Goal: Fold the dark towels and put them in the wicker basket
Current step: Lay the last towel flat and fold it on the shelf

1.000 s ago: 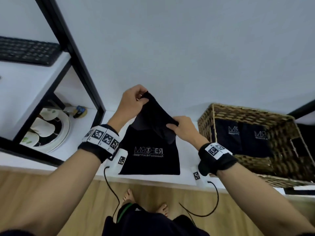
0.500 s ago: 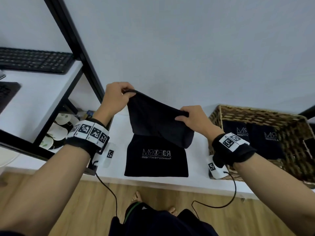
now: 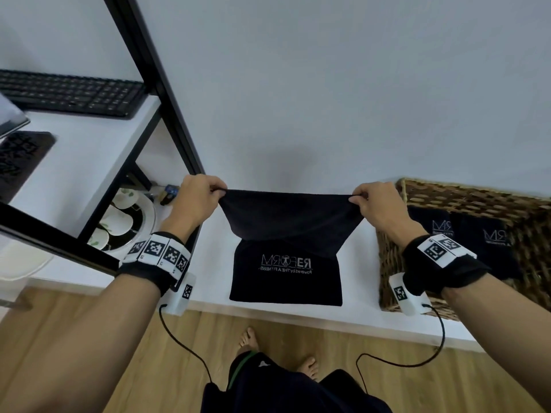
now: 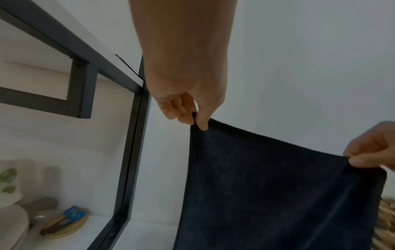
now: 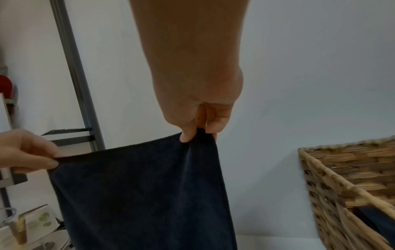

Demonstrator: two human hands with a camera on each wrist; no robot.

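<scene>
White shelf (image 3: 208, 281) bearing a dark towel's (image 3: 286, 278) lower half, with wicker basket (image 3: 390, 263) at right.

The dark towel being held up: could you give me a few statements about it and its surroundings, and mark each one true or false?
1. Both hands pinch the top corners of the dark towel: left hand, right hand. True.
2. The wicker basket holds nothing. False: folded dark towels with white logos lie inside.
3. The held towel's lower part with the logo rests on the white shelf. True.
4. The basket sits to the person's left. False: it is on the right.
5. A keyboard lies on the upper left shelf. True.
</scene>
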